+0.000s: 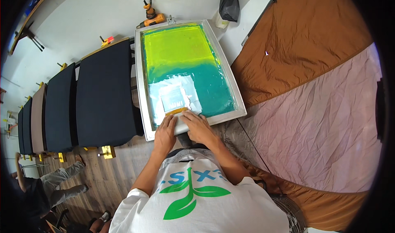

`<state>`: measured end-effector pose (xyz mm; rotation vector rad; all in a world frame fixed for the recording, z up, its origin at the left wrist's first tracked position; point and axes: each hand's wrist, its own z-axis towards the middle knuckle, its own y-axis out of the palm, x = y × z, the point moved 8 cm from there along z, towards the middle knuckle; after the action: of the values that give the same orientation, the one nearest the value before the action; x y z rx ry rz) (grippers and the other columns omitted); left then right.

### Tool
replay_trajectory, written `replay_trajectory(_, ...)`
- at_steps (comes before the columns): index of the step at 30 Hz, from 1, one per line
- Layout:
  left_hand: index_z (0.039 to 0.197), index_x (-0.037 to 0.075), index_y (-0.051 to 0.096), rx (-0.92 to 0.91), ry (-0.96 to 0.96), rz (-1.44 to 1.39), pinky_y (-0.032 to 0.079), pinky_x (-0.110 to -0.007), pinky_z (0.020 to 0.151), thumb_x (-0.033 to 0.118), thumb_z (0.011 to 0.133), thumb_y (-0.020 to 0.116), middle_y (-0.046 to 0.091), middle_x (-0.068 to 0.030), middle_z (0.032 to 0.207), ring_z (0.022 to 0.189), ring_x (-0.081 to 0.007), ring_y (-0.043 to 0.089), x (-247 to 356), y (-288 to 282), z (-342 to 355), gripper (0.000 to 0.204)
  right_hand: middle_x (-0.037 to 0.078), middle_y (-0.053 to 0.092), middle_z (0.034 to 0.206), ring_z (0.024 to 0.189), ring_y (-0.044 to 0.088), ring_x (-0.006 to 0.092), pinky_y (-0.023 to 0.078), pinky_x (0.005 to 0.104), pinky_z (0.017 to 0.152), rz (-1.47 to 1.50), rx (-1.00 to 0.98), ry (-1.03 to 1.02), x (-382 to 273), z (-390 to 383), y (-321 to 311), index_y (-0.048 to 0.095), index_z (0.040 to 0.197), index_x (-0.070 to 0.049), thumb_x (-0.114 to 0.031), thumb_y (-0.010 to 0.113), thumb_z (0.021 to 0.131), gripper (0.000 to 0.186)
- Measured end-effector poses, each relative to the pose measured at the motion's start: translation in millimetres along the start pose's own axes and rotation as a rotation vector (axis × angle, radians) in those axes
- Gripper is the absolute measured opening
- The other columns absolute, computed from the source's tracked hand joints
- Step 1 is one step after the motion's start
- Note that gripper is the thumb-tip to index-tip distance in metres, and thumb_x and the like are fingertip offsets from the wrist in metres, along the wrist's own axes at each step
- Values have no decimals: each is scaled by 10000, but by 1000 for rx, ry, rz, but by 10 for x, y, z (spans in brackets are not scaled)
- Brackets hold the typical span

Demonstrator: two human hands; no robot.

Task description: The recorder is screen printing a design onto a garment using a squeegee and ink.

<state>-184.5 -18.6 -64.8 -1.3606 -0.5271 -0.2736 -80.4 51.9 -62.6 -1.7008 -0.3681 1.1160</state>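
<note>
Both of my hands are closed on a squeegee with a pale handle and an amber blade edge, at the near end of a screen-printing frame. My left hand grips its left side and my right hand its right side, fingertips over the top. The silver-rimmed screen has a green mesh. Bright yellow-green ink covers its far half and fades toward the middle. Just beyond the squeegee lies a pale, glossy whitish patch with a lighter rectangular print area. What lies under the screen is hidden.
Black garments and a brown one lie on a row of boards at left. An orange drill-like tool sits behind the screen. A black bag hangs nearby. Brown cloth spreads at right. Another person is at lower left.
</note>
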Motion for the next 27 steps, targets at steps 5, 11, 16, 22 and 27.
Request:
replay_trajectory(5,1339,39,515,-64,-16,-4,452,-447,1058,-78,643,712,511,-173,1416,1307,-372,500,6,22,9,732,143,432,1478,1405,381,295,349,526,1074,35,-10,-51,81,-27,31,519,1338,-52,21,610,736,613)
replay_trajectory(11,1345,43,511,-123,-37,-45,449,-444,1058,-85,677,656,501,-175,1426,1316,-375,493,34,-46,101,694,167,427,1475,1392,385,325,335,506,1101,135,-20,-137,109,-61,-145,506,1376,-66,-60,692,775,630)
replay_trajectory(16,1375,64,491,-159,-46,-13,430,-481,1063,-49,697,685,468,-172,1462,1363,-368,448,13,0,26,714,170,494,1420,1308,474,345,381,434,1082,354,-99,-123,333,-127,-407,531,1369,-66,-129,734,801,606)
replay_trajectory(22,1385,82,489,-267,-97,-5,403,-516,1089,-33,684,724,474,-154,1460,1379,-358,429,30,-96,153,748,187,608,1232,1119,599,315,481,386,951,463,-13,95,948,-202,-718,594,1265,-21,-141,710,845,452)
replay_trajectory(27,1312,49,556,-302,-110,-84,483,-461,1021,-29,670,733,557,-172,1373,1221,-381,567,13,-208,364,670,142,706,837,738,681,212,518,355,679,299,23,557,1646,-563,-949,670,1017,32,-206,682,907,262)
